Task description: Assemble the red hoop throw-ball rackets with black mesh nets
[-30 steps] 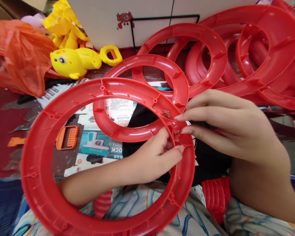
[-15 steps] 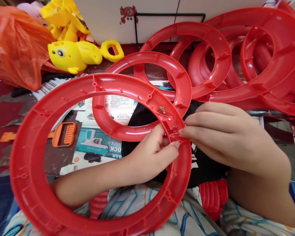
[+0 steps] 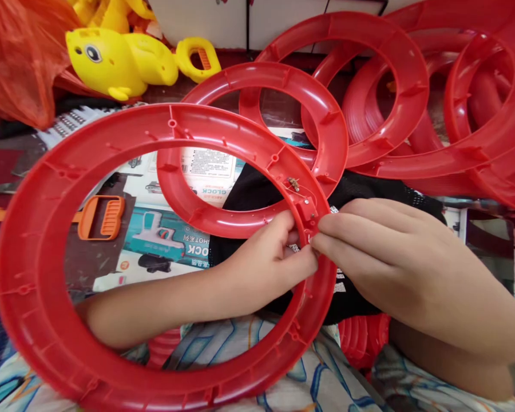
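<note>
A large red plastic ring [image 3: 223,127], its ribbed hollow underside facing me, is tilted over my lap. My left hand [image 3: 270,266] reaches through its opening and grips the right inner rim between thumb and curled fingers. On that stretch sit a small red block [image 3: 306,207] with screws and a small brassy spring-like part [image 3: 292,184] with a thin lead. Fingertips of my right hand [image 3: 381,252] are pinched together over the channel just below the block, at a thin wire. Its end is mostly hidden by the fingers.
Behind lie more red rings [image 3: 253,71], several overlapping at right. A yellow cartoon toy [image 3: 131,63], an orange plastic bag [image 3: 17,63] and an orange handle [image 3: 100,218] are at left. Printed toy boxes [image 3: 154,240] and black cloth [image 3: 253,194] lie beneath the ring.
The view has shifted, so the background sits higher. My right fingertips have moved slightly down and left over the channel, close to my left thumb. The left hand keeps its grip on the ring.
</note>
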Demonstrator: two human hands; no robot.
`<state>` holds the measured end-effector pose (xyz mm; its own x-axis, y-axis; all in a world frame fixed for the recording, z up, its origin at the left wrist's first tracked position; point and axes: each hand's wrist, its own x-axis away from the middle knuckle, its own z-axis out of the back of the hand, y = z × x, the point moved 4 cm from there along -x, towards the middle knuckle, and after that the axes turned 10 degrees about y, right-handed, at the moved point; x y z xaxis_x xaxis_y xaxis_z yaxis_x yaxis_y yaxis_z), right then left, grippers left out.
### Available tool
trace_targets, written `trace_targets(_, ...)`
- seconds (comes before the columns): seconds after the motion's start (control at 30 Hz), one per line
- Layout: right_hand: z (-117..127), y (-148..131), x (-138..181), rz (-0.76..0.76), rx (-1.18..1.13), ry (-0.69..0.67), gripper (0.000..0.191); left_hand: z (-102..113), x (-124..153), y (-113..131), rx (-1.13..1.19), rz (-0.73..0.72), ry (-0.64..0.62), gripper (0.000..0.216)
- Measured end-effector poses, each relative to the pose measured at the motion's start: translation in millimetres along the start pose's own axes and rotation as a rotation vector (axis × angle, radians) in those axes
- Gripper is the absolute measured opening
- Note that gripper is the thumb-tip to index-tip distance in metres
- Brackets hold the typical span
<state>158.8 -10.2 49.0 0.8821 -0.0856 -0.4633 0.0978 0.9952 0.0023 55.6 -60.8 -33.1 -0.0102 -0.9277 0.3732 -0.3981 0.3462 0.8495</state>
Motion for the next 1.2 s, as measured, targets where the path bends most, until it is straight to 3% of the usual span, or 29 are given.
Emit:
trace_targets(0.17,-4,3,-2,0.015,0.061,0.065,0.034,-2,-1,4,-0.045,-0.100,-0.021,0.022)
trace_targets(0.3,-9,17,4,0.033,0.050,0.121,0.025,-3,3,-1,0.057,-0.048,-0.054,0.013)
trace_targets(0.43,-8,26,9,0.004,-0.079,0.170,0.015,-4,6,-2,0.189,-0.036,-0.083,0.018)
trace_targets(0.7,-9,17,7,0.044,-0.134,0.114,0.020,2,3,-2,0.129,-0.030,-0.001,0.017)
trace_targets(0.93,-7,5,-3,0.038,0.077,0.092,0.037,4,1,-3,-0.003,0.003,0.029,0.016)
trace_targets(1.2,-9,4,1,0.060,0.090,0.079,0.032,4,1,-5,-0.026,-0.029,0.055,0.017)
